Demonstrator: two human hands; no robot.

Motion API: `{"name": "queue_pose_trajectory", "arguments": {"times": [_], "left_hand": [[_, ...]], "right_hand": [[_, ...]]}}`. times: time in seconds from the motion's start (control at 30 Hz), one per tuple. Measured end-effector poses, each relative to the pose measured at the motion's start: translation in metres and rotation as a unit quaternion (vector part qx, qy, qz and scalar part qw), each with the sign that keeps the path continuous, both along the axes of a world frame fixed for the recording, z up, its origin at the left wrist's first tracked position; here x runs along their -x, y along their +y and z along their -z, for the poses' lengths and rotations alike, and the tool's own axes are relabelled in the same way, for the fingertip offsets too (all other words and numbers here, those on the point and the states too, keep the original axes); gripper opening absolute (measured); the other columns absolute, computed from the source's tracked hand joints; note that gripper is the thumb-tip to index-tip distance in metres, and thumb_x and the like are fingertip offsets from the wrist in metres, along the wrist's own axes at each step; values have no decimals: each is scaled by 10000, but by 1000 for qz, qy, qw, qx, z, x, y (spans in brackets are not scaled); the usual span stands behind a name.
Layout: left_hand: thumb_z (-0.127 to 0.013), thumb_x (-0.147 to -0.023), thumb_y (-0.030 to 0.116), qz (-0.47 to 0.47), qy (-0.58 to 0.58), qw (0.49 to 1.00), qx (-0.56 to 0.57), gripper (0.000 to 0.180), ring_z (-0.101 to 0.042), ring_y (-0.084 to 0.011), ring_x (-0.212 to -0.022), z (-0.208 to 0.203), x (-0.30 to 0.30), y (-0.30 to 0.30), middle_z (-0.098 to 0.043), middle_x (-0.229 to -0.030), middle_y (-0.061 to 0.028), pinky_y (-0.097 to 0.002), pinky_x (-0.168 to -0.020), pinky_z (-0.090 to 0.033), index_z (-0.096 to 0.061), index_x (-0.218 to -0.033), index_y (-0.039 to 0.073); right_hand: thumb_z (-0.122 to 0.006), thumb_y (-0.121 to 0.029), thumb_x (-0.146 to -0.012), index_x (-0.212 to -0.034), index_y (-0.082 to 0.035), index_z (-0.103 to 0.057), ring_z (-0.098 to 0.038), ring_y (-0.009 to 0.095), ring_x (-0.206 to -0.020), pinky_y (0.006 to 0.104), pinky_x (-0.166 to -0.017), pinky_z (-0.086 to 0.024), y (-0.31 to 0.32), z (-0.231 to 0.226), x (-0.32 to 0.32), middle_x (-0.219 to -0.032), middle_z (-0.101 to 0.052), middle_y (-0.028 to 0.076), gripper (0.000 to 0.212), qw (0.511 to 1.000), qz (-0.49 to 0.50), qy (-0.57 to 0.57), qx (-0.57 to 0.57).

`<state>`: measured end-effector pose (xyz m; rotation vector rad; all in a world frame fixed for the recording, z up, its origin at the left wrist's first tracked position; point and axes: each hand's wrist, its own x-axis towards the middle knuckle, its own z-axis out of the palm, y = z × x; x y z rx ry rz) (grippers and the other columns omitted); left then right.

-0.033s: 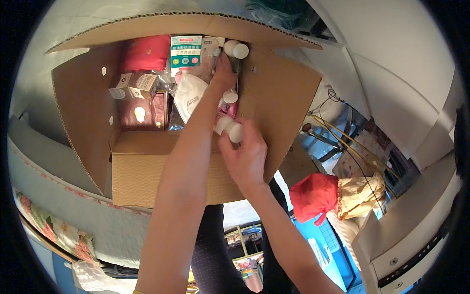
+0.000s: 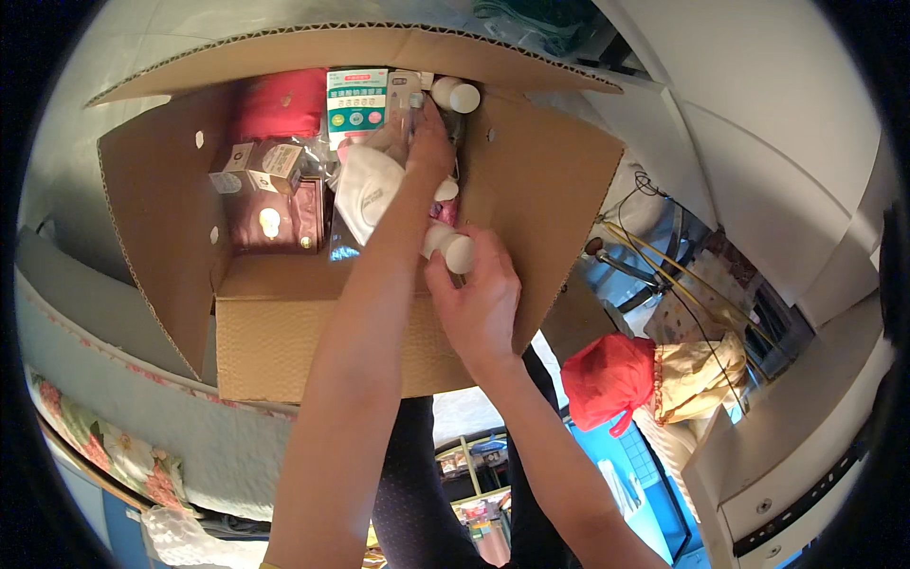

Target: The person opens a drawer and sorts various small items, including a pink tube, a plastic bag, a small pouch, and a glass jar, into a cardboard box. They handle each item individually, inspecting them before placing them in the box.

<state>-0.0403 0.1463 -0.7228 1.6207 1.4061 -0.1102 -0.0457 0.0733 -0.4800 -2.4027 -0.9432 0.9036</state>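
Observation:
An open cardboard box stands in front of me. My right hand grips a white bottle by its capped end, at the box's near right. Deep in the box, my left hand reaches beside a white folded face mask and a grey package; its fingertips are partly hidden. Two more white bottles lie along the right side, one at the back and one mostly behind my left wrist. Behind the mask stands a green and white carton.
The box's left part holds a red pouch, a small brown and white carton and a dark red wallet-like case. A bed lies to the left. At right are a red and yellow cloth bag and a white cabinet.
My left hand has shifted slightly and now covers more of the middle bottle. The mask is tilted a little differently. My right hand has moved slightly right with its bottle.

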Motion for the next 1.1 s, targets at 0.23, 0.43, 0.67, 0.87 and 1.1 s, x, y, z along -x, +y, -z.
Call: {"name": "queue_pose_trajectory", "arguments": {"times": [0.23,0.43,0.67,0.87,1.1], "left_hand": [[-529,-730,-10,70,-44,986,-146,180,-584,-371,-847,-67,-2,7,-564,-951,-221,-417,-769,-487,-522,-910,-15],[-504,-724,58,88,-82,992,-44,145,-577,-394,-852,-31,-11,-2,-592,-872,-249,-448,-774,-472,-581,-819,-20],[-485,-788,44,112,-108,973,171,248,-596,-289,-894,7,23,49,-597,-972,-206,-372,-773,-490,-561,-1011,-32],[-438,-905,93,-199,-327,841,383,271,-564,-215,-1009,-171,77,78,-569,-1075,-137,-319,-918,-451,-495,-1136,-36],[-448,-926,108,-318,-235,880,264,238,-572,-159,-955,-259,185,-1,-590,-1033,-107,-279,-860,-473,-536,-1117,-3]], "right_hand": [[-654,-151,-742,-932,-21,-506,-595,351,-679,403,-560,-483,8,-19,-8,-810,-574,188,274,990,20,-74,115],[-644,-133,-753,-959,-33,-496,-582,375,-680,412,-542,-474,7,-24,0,-831,-556,196,273,993,13,-71,98],[-618,-86,-767,-1010,-25,-462,-566,418,-756,484,-633,-455,24,-18,-4,-868,-555,224,295,987,-23,-99,128],[-580,-52,-769,-1008,19,-477,-579,427,-802,488,-701,-473,46,44,-35,-1002,-531,260,269,987,-33,-103,120],[-611,-51,-741,-1004,4,-512,-575,419,-866,462,-755,-481,54,89,-40,-995,-550,264,286,978,-83,-166,98]]}}
